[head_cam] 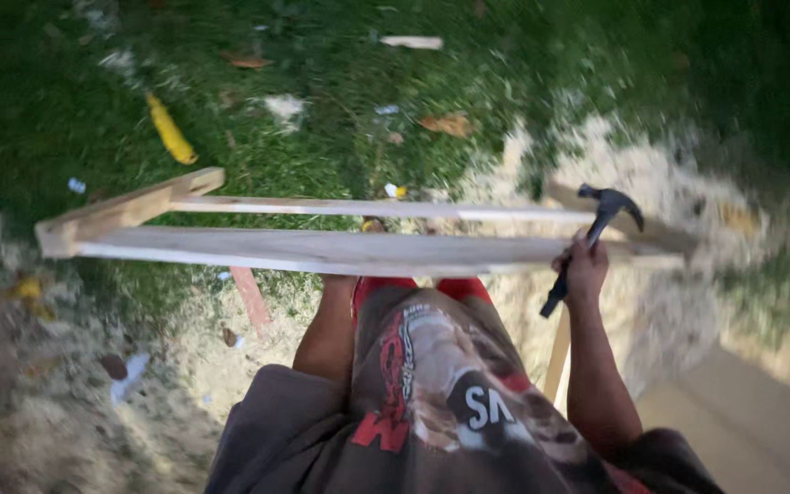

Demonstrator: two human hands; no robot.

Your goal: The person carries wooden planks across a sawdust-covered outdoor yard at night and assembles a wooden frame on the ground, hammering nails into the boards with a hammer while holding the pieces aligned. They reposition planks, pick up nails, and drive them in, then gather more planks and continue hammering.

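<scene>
Head view, looking straight down the torso to grass and sandy ground; frame is motion-blurred. Right hand (pixel 585 273) is clenched round the black handle of a claw hammer (pixel 596 233), head raised up and away from the body, claw end pointing right, handle slanting down toward the wrist. Hammer head sits just above the far right portion of a wooden frame (pixel 340 249), which is made of pale boards. Frame's long axis runs left to right across the view, roughly level, with a short crosspiece (pixel 125 212) closing the left end; two long rails lie near each other, near rail broad, far rail (pixel 377 209) thin. Right hand overlaps the near rail's right end, so it is the nearer hand. Left forearm runs down under the near rail at mid-frame; left hand hidden behind the board, grip cannot be told. Yellow litter (pixel 170 130) on grass, well apart.
</scene>
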